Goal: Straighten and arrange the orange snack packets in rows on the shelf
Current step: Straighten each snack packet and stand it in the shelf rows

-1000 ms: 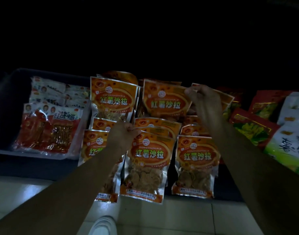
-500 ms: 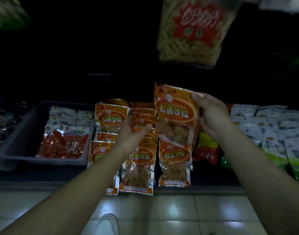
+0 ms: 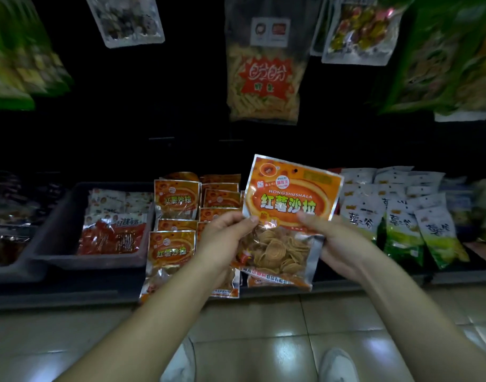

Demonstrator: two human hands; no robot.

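Above the shelf (image 3: 264, 292), both hands, left hand (image 3: 222, 245), right hand (image 3: 337, 248), gripping one orange packet (image 3: 287, 213)

— What do we have on the left?
— We see a grey bin (image 3: 84, 261) with red packets (image 3: 109, 238) lying at its front and white packets (image 3: 112, 201) stacked behind them.
— And overhead?
— We make out a hanging bag of yellow sticks (image 3: 265, 78) with a red starburst label. A clear pack (image 3: 126, 20) hangs to its left and a pack of coloured sweets (image 3: 360, 31) to its right. Blurred green bags (image 3: 443, 56) fill the top corners.
— On the right?
— We find overlapping rows of white-and-green packets (image 3: 401, 216).
— Below us?
— We see a glossy tiled floor (image 3: 264, 340) and white shoes (image 3: 337, 365) at the bottom edge.
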